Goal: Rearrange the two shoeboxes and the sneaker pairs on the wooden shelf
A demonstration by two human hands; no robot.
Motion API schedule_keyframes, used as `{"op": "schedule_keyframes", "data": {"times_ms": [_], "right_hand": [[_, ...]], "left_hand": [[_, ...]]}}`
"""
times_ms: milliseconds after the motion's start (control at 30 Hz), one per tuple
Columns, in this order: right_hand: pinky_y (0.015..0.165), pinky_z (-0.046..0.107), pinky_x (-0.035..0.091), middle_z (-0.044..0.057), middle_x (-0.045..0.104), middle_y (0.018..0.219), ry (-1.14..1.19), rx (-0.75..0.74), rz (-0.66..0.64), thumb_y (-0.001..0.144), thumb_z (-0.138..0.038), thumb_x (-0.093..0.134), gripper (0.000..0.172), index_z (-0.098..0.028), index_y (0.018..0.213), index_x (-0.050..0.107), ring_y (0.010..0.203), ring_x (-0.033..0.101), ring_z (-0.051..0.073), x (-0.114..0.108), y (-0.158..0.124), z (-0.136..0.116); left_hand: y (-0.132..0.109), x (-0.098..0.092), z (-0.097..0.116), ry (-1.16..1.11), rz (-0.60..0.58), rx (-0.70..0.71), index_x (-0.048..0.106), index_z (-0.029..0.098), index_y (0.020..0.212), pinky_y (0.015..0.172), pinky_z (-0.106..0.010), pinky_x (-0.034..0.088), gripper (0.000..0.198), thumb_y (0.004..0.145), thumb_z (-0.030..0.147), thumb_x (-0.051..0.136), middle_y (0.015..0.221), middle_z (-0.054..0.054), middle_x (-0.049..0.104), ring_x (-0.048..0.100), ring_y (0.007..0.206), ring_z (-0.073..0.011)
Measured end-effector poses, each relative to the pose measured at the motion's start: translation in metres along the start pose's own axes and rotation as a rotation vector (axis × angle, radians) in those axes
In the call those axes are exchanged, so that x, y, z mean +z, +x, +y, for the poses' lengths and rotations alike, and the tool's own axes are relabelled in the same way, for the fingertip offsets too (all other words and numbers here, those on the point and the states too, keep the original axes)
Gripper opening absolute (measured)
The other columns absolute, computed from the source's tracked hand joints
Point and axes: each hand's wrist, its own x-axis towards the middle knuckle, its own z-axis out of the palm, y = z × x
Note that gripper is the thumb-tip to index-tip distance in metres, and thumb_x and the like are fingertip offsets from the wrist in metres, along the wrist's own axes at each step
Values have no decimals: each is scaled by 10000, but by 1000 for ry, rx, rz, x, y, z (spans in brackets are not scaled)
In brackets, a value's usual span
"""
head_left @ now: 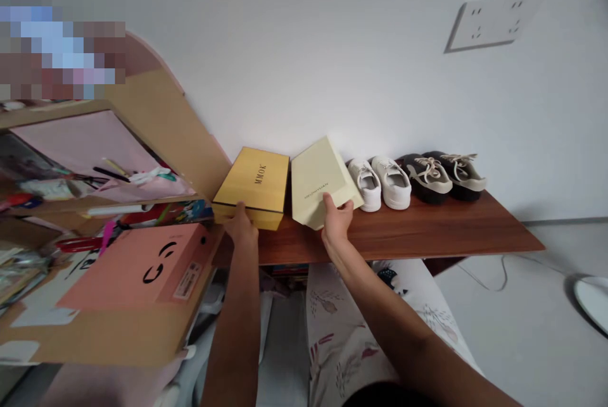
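Note:
My left hand [240,225] grips the near end of a yellow-gold shoebox [251,184] marked "MMOK". My right hand [337,218] holds the lower edge of a pale cream shoebox [323,180], which stands tilted on the reddish-brown wooden shelf [403,233]. The two boxes sit side by side, nearly touching. To the right of the cream box stand a pair of white sneakers [380,182], then a pair of dark grey sneakers [444,176] with beige laces.
A salmon-pink box [137,264] lies on a cardboard surface at left, beside a shelf unit [161,128] crowded with pens and odds and ends. A wall socket plate [491,21] is high on the white wall. Patterned fabric lies below the shelf.

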Motion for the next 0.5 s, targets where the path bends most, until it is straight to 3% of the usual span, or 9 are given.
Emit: {"op": "schedule_keyframes", "data": {"times_ms": [100, 200, 267, 333, 500], "right_hand": [[826, 352, 498, 50, 650, 963, -271, -481, -247, 793, -411, 690, 329, -208, 1014, 556, 901, 594, 213, -9, 3, -26], [858, 366, 468, 79, 645, 981, -597, -845, -588, 888, -281, 604, 199, -200, 1070, 616, 932, 568, 235, -18, 10, -30], [834, 356, 456, 87, 641, 972, -782, -950, -704, 931, -205, 525, 195, -200, 1090, 638, 913, 551, 237, -22, 15, -18], [813, 344, 445, 87, 639, 978, -923, -984, -744, 948, -174, 489, 225, -202, 1104, 649, 902, 535, 236, -26, 19, -1], [804, 335, 419, 83, 648, 995, -1124, -997, -816, 963, -143, 449, 272, -213, 1113, 665, 879, 523, 228, -35, 22, 39]], "left_hand": [[-6, -19, 1, 350, -55, 384, 518, 172, 1002, 998, -489, 443, 416, 701, 374, 724, 1072, -124, 564, 540, 1099, -298], [-12, -38, -4, 774, -327, 814, 560, 159, 953, 1018, -534, 402, 266, 792, 350, 652, 1074, -167, 565, 511, 1128, -354], [-15, -45, -12, 944, -513, 955, 581, 161, 959, 980, -510, 420, 148, 871, 270, 531, 1046, -165, 566, 526, 1067, -335], [-18, -47, -24, 1059, -622, 1015, 599, 166, 968, 923, -471, 442, 172, 902, 219, 449, 1013, -154, 560, 527, 996, -309], [-17, -42, -53, 1211, -693, 1071, 627, 177, 955, 853, -396, 443, 226, 915, 152, 406, 960, -123, 549, 505, 946, -271]]}}
